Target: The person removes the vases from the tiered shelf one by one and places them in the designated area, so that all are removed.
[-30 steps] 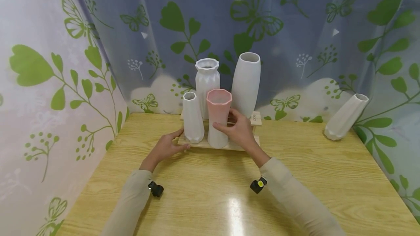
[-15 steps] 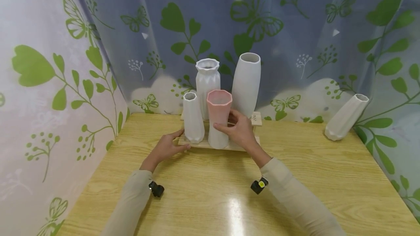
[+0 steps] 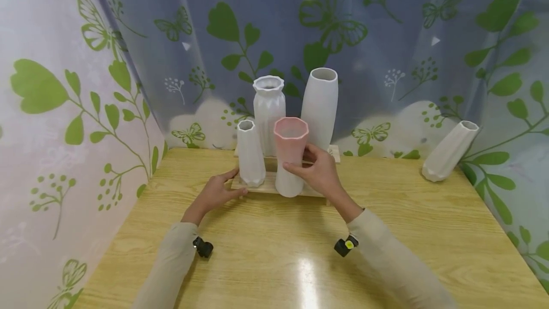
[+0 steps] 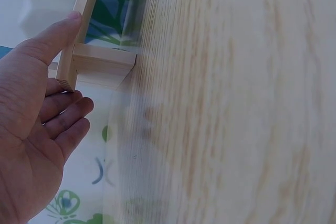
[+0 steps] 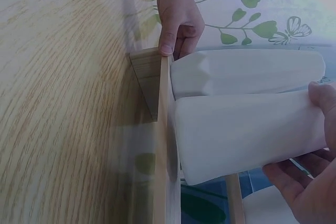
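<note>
In the head view my right hand (image 3: 322, 173) grips a flared vase (image 3: 291, 149), pink at the top and fading to white below, from its right side. It stands upright at the front of a two-tier wooden stand (image 3: 269, 184). The right wrist view has the base of this vase (image 5: 241, 135) right at the lower board, tilted slightly against the small vase beside it. My left hand (image 3: 216, 192) holds the stand's left end, thumb on the board (image 4: 71, 69) and fingers curled beneath. A slim white faceted vase (image 3: 250, 159) stands close to that hand.
On the upper tier stand a white vase with a scalloped rim (image 3: 269, 104) and a tall smooth white vase (image 3: 320, 104). Another white faceted vase (image 3: 450, 151) leans at the table's right. A patterned curtain (image 3: 274, 23) hangs behind the wooden table (image 3: 266, 252).
My right hand and the pink-and-white vase have shifted slightly to the right and toward me. My left hand keeps its hold on the stand.
</note>
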Available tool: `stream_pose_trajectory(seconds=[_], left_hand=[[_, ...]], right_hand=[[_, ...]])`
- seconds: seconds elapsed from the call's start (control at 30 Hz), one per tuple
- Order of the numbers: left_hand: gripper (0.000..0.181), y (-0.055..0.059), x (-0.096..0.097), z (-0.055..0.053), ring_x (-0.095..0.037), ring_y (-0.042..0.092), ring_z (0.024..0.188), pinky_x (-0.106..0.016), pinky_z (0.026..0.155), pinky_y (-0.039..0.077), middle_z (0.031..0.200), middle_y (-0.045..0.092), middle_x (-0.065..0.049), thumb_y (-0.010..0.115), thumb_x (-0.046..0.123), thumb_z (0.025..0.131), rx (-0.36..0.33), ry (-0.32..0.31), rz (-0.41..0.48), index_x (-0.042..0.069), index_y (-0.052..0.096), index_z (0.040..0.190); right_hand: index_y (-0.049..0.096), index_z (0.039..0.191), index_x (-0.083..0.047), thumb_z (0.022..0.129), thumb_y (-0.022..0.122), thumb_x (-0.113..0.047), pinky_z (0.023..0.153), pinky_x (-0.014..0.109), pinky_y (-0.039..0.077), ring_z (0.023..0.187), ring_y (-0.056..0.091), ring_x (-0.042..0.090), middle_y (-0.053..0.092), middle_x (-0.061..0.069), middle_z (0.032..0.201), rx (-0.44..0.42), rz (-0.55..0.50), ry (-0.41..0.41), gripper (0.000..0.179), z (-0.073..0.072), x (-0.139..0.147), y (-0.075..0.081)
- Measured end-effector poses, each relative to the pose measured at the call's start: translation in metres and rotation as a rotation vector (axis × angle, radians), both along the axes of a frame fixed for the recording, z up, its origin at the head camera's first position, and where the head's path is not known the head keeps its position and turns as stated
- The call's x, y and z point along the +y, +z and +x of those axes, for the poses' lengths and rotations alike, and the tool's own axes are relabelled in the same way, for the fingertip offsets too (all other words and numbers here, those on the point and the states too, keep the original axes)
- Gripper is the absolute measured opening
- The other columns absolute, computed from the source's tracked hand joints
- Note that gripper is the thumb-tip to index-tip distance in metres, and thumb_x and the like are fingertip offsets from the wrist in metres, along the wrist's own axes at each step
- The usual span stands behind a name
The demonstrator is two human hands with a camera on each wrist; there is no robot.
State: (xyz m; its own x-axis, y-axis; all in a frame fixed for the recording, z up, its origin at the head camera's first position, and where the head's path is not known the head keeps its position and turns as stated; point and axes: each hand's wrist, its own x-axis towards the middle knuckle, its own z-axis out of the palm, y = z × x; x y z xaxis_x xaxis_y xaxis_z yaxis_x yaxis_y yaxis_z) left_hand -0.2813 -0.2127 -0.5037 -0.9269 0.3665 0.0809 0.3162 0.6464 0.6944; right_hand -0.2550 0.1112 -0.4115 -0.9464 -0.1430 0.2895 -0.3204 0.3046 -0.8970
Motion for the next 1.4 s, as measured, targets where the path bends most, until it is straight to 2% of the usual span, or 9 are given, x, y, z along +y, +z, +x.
stream_pose_trajectory(seconds=[0.07,0.17,0.2,0.23,0.3,0.37,0.63,0.97,1.4], left_hand=[[0.090,-0.001,-0.001,0.000,-0.043,0.064,0.108,-0.055,0.099,0.049,0.155,0.045,-0.020,0.075,0.053,0.090,-0.002,0.000,-0.002,0.006,0.038,0.158],[0.090,0.000,-0.001,0.000,-0.044,0.064,0.111,-0.056,0.100,0.049,0.155,0.045,-0.020,0.074,0.053,0.091,-0.006,-0.002,0.000,0.006,0.039,0.158],[0.090,0.000,-0.001,0.000,-0.044,0.063,0.114,-0.056,0.101,0.048,0.156,0.045,-0.020,0.075,0.053,0.090,-0.011,-0.005,0.004,0.006,0.038,0.158],[0.090,0.000,-0.001,0.000,-0.044,0.059,0.123,-0.057,0.103,0.047,0.156,0.045,-0.019,0.075,0.053,0.090,-0.013,-0.004,0.009,0.006,0.038,0.158],[0.091,0.000,-0.001,0.000,-0.042,0.046,0.139,-0.059,0.106,0.045,0.156,0.045,-0.017,0.076,0.053,0.089,-0.010,-0.002,0.009,0.007,0.039,0.158],[0.091,0.000,-0.001,0.000,-0.041,0.044,0.141,-0.060,0.107,0.044,0.157,0.044,-0.018,0.076,0.053,0.089,-0.009,-0.006,0.013,0.007,0.038,0.158],[0.093,-0.001,-0.002,-0.001,-0.040,0.043,0.142,-0.060,0.108,0.043,0.157,0.044,-0.015,0.075,0.057,0.088,-0.013,0.000,0.016,0.010,0.038,0.159],[0.091,-0.002,-0.002,-0.002,-0.039,0.044,0.142,-0.060,0.109,0.043,0.157,0.044,-0.016,0.075,0.055,0.089,-0.022,0.003,0.028,0.009,0.038,0.158],[0.090,-0.002,-0.001,-0.002,-0.039,0.044,0.142,-0.060,0.108,0.043,0.157,0.043,-0.016,0.076,0.053,0.089,-0.030,0.003,0.024,0.010,0.037,0.159]], right_hand=[[0.064,0.135,-0.009,0.079,0.091,-0.032,0.092,0.043,0.058,0.113,0.069,0.028,0.070,0.013,0.124,0.005,-0.001,-0.002,0.066,0.002,0.002,0.000],[0.064,0.135,-0.010,0.080,0.091,-0.030,0.091,0.042,0.059,0.111,0.070,0.027,0.071,0.012,0.122,0.019,-0.003,0.004,0.065,0.006,0.005,0.001],[0.065,0.135,-0.010,0.080,0.091,-0.030,0.091,0.041,0.059,0.110,0.070,0.026,0.072,0.012,0.122,0.025,-0.002,0.005,0.064,0.007,0.006,0.002],[0.065,0.135,-0.011,0.080,0.091,-0.030,0.090,0.041,0.059,0.110,0.070,0.026,0.072,0.011,0.121,0.030,-0.003,0.007,0.064,0.008,0.007,0.003],[0.065,0.134,-0.011,0.080,0.091,-0.030,0.089,0.040,0.059,0.109,0.070,0.025,0.072,0.011,0.120,0.038,-0.005,0.011,0.063,0.011,0.010,0.004],[0.066,0.134,-0.012,0.080,0.091,-0.030,0.089,0.039,0.060,0.107,0.071,0.024,0.073,0.009,0.119,0.041,-0.008,0.006,0.062,0.012,0.013,0.006],[0.065,0.136,-0.011,0.080,0.091,-0.029,0.087,0.038,0.060,0.107,0.071,0.025,0.073,0.011,0.118,0.033,0.001,-0.018,0.064,0.019,0.026,0.010],[0.065,0.136,-0.009,0.080,0.090,-0.033,0.087,0.041,0.060,0.106,0.071,0.027,0.072,0.012,0.119,0.032,0.029,-0.042,0.065,0.025,0.045,0.013],[0.063,0.136,-0.007,0.082,0.089,-0.034,0.087,0.040,0.060,0.108,0.070,0.028,0.072,0.014,0.120,0.033,0.078,-0.117,0.066,0.031,0.075,0.026]])
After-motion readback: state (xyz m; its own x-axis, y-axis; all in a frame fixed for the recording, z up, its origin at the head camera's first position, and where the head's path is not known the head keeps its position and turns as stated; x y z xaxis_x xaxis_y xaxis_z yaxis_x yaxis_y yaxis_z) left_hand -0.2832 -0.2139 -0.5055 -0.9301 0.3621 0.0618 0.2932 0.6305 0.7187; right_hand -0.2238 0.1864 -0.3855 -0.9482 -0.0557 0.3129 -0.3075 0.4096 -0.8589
